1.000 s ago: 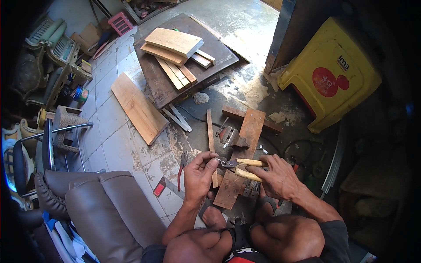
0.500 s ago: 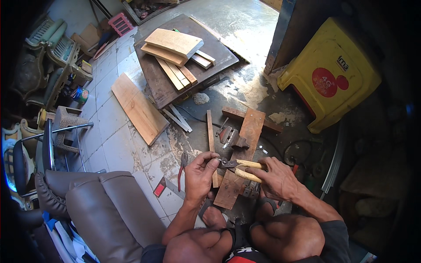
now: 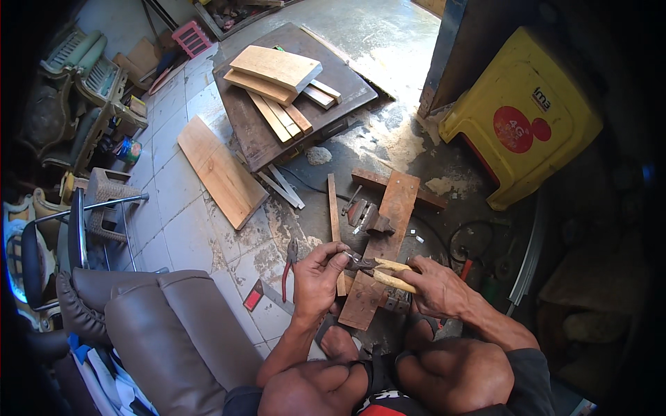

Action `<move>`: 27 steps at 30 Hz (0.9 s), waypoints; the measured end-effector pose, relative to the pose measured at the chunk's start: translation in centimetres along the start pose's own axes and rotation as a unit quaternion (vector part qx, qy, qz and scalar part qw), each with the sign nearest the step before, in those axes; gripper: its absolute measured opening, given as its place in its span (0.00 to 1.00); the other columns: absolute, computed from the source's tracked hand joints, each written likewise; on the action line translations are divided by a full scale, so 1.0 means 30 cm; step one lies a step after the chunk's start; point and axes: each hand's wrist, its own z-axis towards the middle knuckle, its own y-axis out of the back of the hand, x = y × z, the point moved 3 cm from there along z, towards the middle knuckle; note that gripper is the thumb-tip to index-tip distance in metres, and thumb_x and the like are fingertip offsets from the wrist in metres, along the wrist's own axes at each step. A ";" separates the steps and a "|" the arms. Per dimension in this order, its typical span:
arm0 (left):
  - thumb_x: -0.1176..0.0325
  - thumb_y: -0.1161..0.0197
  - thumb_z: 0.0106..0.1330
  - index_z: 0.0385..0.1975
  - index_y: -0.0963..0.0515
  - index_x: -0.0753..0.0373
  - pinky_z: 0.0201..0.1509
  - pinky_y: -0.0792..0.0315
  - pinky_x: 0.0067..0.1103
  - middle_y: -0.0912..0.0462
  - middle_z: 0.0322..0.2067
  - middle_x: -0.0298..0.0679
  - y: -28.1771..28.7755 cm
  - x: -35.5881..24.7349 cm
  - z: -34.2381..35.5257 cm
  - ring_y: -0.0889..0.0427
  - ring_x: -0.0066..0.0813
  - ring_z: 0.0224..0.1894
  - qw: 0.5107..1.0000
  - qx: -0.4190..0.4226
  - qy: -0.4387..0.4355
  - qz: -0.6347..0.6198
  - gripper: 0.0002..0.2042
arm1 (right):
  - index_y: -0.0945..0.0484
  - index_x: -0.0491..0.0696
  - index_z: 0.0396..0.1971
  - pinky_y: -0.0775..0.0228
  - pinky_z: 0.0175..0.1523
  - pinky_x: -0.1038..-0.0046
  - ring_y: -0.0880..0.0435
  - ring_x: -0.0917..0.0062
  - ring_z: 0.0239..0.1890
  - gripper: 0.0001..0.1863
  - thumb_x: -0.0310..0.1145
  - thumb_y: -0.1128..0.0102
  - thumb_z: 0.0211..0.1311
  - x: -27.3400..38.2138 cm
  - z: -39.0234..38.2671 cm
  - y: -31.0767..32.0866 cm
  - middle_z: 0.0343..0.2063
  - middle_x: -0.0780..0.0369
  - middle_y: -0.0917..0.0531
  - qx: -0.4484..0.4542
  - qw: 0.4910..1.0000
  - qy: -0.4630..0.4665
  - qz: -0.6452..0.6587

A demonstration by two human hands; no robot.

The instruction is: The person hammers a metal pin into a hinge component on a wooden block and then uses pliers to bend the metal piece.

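Note:
My left hand [image 3: 318, 284] pinches a small metal piece [image 3: 348, 254] at the jaws of a cutting tool [image 3: 392, 274] with yellowish handles. My right hand [image 3: 440, 291] is wrapped round those handles. Beneath them lies a rusty-brown board [image 3: 393, 206] with a metal bench vise [image 3: 361, 214] beside it and metal parts near its lower end. A thin wooden strip [image 3: 332, 201] lies left of the board. Red-handled pliers [image 3: 286, 270] and a red-and-silver square [image 3: 253, 295] rest on the floor by my left wrist.
A dark low table [image 3: 340, 118] holds stacked planks [image 3: 270, 66]; a loose plank [image 3: 218, 170] lies beside it. A brown cushioned seat [image 3: 166, 333] is at my left, with chair frames beyond. A yellow plastic stool [image 3: 527, 125] stands at right. Cables and offcuts lie near the vise.
The tool's handles have come closer together in my right hand, which has shifted slightly down and left. My left hand has moved very slightly.

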 end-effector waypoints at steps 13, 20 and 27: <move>0.76 0.35 0.73 0.49 0.20 0.71 0.51 0.22 0.20 0.14 0.40 0.39 0.014 0.001 -0.001 0.16 0.22 0.42 0.998 -0.015 0.025 -0.053 0.09 | 0.25 0.61 0.64 0.36 0.54 0.59 0.24 0.59 0.52 0.33 0.25 0.36 0.56 0.045 0.009 0.012 0.54 0.55 0.25 -0.063 0.989 -0.007 -0.131; 0.76 0.35 0.74 0.50 0.20 0.71 0.49 0.24 0.15 0.15 0.40 0.35 0.015 -0.001 -0.005 0.18 0.17 0.41 0.999 -0.018 0.023 -0.034 0.09 | 0.25 0.59 0.64 0.33 0.52 0.59 0.24 0.58 0.51 0.33 0.25 0.37 0.56 0.048 0.012 0.013 0.52 0.53 0.25 -0.043 0.994 -0.009 -0.095; 0.76 0.34 0.73 0.49 0.18 0.71 0.48 0.24 0.16 0.14 0.38 0.35 0.010 0.009 -0.001 0.18 0.18 0.40 0.999 0.001 0.020 -0.046 0.09 | 0.24 0.50 0.59 0.29 0.51 0.55 0.23 0.50 0.47 0.29 0.22 0.39 0.54 0.013 -0.005 -0.024 0.46 0.49 0.26 -0.011 0.999 0.007 0.040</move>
